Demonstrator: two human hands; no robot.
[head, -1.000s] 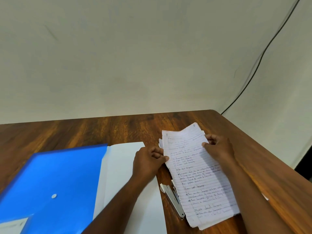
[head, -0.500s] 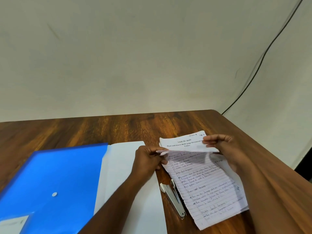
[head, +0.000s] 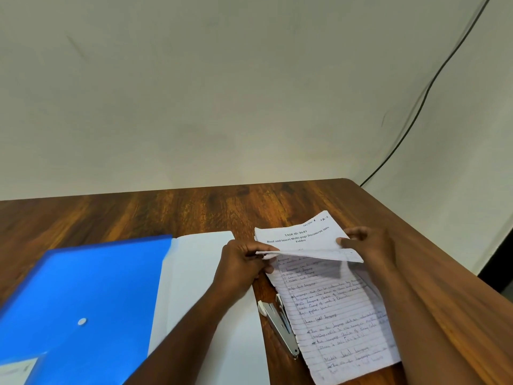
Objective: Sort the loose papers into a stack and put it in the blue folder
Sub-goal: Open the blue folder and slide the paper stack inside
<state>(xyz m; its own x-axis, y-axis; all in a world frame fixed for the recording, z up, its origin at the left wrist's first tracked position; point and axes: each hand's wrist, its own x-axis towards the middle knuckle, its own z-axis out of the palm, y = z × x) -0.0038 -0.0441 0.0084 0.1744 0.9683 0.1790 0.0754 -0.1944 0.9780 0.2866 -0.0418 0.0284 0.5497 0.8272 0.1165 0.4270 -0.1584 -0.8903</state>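
Above stack [head: 336, 309], both hands [head: 241, 262] pinching sheet [head: 302, 240]

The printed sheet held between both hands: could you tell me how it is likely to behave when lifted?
The printed sheet will probably flop: it already bends between the left hand and the right hand. It looks thin and light, so it may slide easily over the handwritten pages. A one-hand grip would likely let it droop.

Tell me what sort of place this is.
Probably a plain office or study desk: a wooden table set against a bare wall, with handwritten lined papers, a stapler and a blue folder on it.
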